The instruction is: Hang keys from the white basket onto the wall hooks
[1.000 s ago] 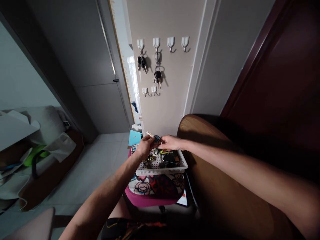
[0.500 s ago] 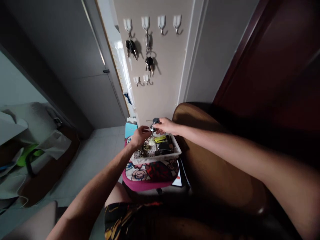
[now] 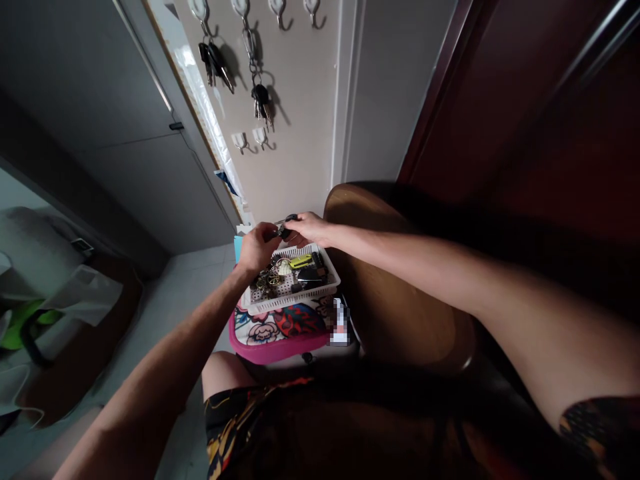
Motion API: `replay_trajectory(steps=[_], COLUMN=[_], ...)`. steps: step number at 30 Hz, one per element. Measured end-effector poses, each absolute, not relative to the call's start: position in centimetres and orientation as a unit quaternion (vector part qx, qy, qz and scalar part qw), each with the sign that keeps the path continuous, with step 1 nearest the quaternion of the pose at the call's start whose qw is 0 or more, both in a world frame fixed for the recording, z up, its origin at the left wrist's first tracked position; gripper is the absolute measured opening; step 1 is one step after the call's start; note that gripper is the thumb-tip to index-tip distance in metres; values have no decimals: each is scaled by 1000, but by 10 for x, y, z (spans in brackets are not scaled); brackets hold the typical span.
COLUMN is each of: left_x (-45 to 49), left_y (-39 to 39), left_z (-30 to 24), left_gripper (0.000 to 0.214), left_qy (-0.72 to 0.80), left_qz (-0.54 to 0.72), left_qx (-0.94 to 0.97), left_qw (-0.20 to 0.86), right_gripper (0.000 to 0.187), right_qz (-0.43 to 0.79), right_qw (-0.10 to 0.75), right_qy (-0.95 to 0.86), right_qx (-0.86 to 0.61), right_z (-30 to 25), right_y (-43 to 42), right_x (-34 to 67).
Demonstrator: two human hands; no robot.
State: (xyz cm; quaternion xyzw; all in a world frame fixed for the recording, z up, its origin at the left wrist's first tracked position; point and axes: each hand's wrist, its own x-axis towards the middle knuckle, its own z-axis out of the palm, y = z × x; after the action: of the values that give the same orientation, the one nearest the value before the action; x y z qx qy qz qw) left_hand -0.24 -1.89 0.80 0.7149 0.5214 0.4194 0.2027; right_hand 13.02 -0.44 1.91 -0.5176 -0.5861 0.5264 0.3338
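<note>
My left hand (image 3: 257, 245) and my right hand (image 3: 309, 228) meet above a white perforated tray (image 3: 295, 301), both pinched on a black-headed key (image 3: 287, 225) between them. The tray holds several keys, rings, a yellow tag (image 3: 300, 261) and a dark fob (image 3: 310, 274). It rests on a pink stool with a flowered cushion (image 3: 280, 330). On the beige wall above, white hooks carry two bunches of keys (image 3: 213, 59) (image 3: 261, 97).
A rounded brown table (image 3: 395, 300) stands right of the stool, with a dark red door (image 3: 525, 113) behind it. A grey door (image 3: 115, 113) is at the left. Bags and a green item (image 3: 30, 320) lie on the floor at far left.
The view has tilted down and shifted, so the hooks sit higher in frame. My hands stay together over the tray; the left hand rose back up to the key held by the right.
</note>
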Motion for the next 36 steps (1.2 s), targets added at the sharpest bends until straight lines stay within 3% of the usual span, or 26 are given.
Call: replay_trajectory(steps=[6, 12, 15, 21, 36], left_x=[-2, 2, 5, 15, 13], left_y=[-7, -2, 1, 16, 46], left_z=[31, 45, 50, 72, 122], left_gripper=[20, 17, 15, 16, 24], left_qy=[484, 471, 445, 365, 378], left_qz=[457, 463, 463, 521, 514], left_qx=[689, 693, 699, 666, 679], left_qw=[287, 291, 315, 389, 364], right_gripper=[22, 27, 21, 28, 18], right_qz=[506, 247, 271, 355, 236], right_qw=[298, 380, 373, 462, 621], right_qy=[-619, -719, -761, -710, -578], right_qx=[-521, -527, -456, -396, -473], right_z=[23, 29, 34, 49, 207], right_y=[-5, -1, -6, -3, 98], right_x=[133, 139, 138, 137, 159])
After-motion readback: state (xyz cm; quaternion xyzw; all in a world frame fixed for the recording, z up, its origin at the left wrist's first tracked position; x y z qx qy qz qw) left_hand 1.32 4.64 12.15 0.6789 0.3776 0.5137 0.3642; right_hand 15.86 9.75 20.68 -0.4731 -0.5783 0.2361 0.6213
